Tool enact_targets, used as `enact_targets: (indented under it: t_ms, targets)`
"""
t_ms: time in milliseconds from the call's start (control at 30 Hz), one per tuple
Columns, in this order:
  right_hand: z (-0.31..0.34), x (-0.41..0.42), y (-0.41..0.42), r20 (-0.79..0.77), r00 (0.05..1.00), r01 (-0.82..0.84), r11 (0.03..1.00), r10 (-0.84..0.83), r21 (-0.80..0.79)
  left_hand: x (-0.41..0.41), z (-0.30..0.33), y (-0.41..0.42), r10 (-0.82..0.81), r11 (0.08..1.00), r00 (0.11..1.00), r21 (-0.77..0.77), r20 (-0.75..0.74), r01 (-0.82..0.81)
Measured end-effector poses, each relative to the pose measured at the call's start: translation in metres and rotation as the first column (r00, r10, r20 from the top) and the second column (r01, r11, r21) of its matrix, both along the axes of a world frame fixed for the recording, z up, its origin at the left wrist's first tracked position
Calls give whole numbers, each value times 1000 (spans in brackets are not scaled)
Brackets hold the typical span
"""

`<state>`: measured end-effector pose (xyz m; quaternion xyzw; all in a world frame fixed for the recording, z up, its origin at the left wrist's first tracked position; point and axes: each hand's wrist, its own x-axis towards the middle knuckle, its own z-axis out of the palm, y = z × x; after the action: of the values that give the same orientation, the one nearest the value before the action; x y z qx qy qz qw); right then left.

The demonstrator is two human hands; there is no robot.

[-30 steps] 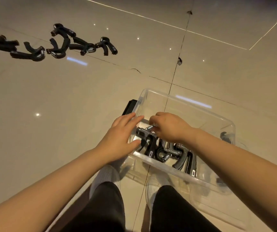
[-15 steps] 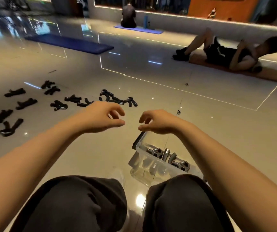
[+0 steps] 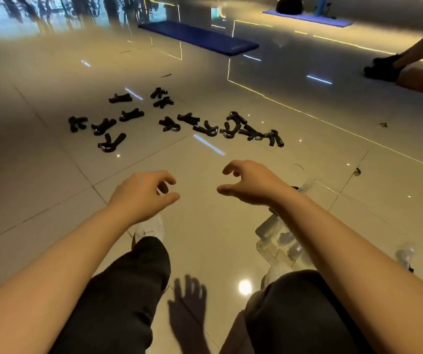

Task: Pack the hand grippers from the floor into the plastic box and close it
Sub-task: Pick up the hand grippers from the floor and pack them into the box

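Note:
Several black hand grippers (image 3: 202, 126) lie scattered on the glossy tiled floor ahead of me, from left of centre to the middle. The clear plastic box (image 3: 279, 238) stands at my right, mostly hidden behind my right forearm, with dark grippers faintly visible inside. My left hand (image 3: 144, 194) and my right hand (image 3: 248, 182) hover side by side above the floor, short of the scattered grippers. Both hands have loosely curled fingers and hold nothing.
My dark-trousered legs and white shoes (image 3: 151, 228) fill the lower frame. A blue mat (image 3: 200, 38) lies far ahead, another blue mat (image 3: 307, 17) at the back right. A person's leg and dark shoe (image 3: 384, 67) rest at the right edge.
Both hands have come out of the box empty and lifted. My view has swung up and left toward the grippers on the floor, and the box has slid to the lower right.

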<state>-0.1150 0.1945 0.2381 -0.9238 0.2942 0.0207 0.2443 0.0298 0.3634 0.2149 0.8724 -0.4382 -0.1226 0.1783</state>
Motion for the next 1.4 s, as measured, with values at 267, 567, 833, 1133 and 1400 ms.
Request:
enact_targets:
  t_ms: [267, 567, 833, 1133, 1400]
  targets:
    - [-18, 29, -11, -65, 995, -67, 993, 74, 94, 18, 12, -52, -92, 992, 991, -99, -101, 82]
    - [-51, 78, -55, -169, 985, -18, 995, 35, 101, 81, 21, -60, -16, 999, 996, -34, -85, 14]
    - [-50, 122, -87, -211, 976, -23, 995, 44, 101, 158, 18, -69, 1, 988, 997, 152, -79, 11]
    - [68, 181, -119, 9, 997, -80, 991, 81, -107, 200, 44, -119, 8, 999, 997, -40, -83, -12]
    - [47, 213, -191, -62, 993, -107, 992, 104, -60, 263, 46, -169, 44, 998, 999, -42, -8, -44]
